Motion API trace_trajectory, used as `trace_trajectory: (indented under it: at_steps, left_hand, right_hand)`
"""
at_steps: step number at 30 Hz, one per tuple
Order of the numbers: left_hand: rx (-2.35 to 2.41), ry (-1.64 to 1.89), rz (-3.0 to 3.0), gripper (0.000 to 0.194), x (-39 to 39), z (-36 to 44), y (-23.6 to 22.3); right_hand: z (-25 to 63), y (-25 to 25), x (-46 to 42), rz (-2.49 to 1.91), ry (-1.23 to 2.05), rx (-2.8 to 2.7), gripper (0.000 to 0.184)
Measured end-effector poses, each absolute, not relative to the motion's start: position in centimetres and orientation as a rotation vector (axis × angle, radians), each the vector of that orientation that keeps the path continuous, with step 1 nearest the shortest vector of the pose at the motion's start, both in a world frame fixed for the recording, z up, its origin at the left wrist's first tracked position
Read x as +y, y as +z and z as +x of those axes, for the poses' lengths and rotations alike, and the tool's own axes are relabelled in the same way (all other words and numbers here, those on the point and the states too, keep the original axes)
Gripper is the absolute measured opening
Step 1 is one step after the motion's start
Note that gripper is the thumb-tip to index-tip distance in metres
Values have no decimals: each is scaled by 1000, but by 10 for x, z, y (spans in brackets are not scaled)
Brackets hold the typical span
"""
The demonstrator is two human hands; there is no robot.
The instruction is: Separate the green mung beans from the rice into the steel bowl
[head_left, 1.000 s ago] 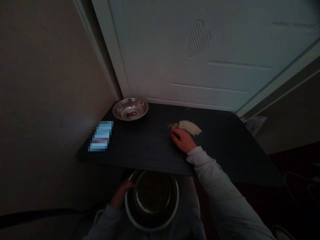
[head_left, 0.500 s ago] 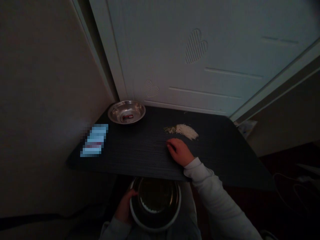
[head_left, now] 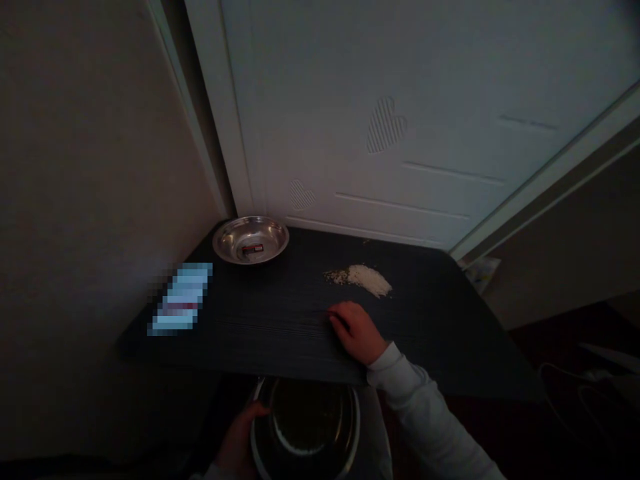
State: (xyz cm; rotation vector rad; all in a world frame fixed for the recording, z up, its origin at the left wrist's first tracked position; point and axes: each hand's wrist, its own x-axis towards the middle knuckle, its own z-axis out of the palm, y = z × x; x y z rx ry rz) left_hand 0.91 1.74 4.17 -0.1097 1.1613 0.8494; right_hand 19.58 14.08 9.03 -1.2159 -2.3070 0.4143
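Below the table's front edge my left hand [head_left: 240, 437] holds a dark round bowl [head_left: 345, 440] with a pale rim, its thumb over the left side. The bowl's far part is hidden under the table. My right hand [head_left: 356, 331] rests low over the dark table [head_left: 260, 333], fingers curled in; whether anything is in them is hidden. Just beyond it lies a small pile of pale grains [head_left: 370, 280], with darker greenish grains [head_left: 337, 275] at its left end.
A shiny metal basin [head_left: 275, 241] with a dark label inside stands at the table's back left corner. A blurred-out bright phone-like rectangle [head_left: 183, 300] is at the left edge. A white panel with heart patterns [head_left: 387, 127] rises behind the table.
The view has tilted up, so the table and basin sit lower in the picture. My right hand has drawn slightly back from the grains toward the front edge. My left hand keeps its hold.
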Motion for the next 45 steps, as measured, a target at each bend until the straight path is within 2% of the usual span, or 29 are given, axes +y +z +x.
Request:
trace_trajectory:
  at_steps: [6,11,16,24,31,39,45]
  left_hand:
    - [1136,832,-133,10,14,13,25]
    - [1162,819,-114,29,14,14,24]
    - [1113,857,-55,45,12,14,28]
    - [1123,938,23,51,21,5,42]
    - [1165,894,-17,46,26,2,43]
    - [1150,936,-160,22,8,9,23]
    - [1122,894,-86,23,4,4,21]
  right_hand:
    - [206,81,150,-1267,644,-2046,21]
    - [215,81,153,-1353,749,-1928,32]
    - [211,84,152,-1447,688,-1991,34]
    - [198,87,152,-1479,538,-2092,32]
    - [186,92,166,-1362,584,-2248,32]
    - [161,95,194,-1120,724,-2447,32]
    - [135,104,198,-951,660,-2670,30]
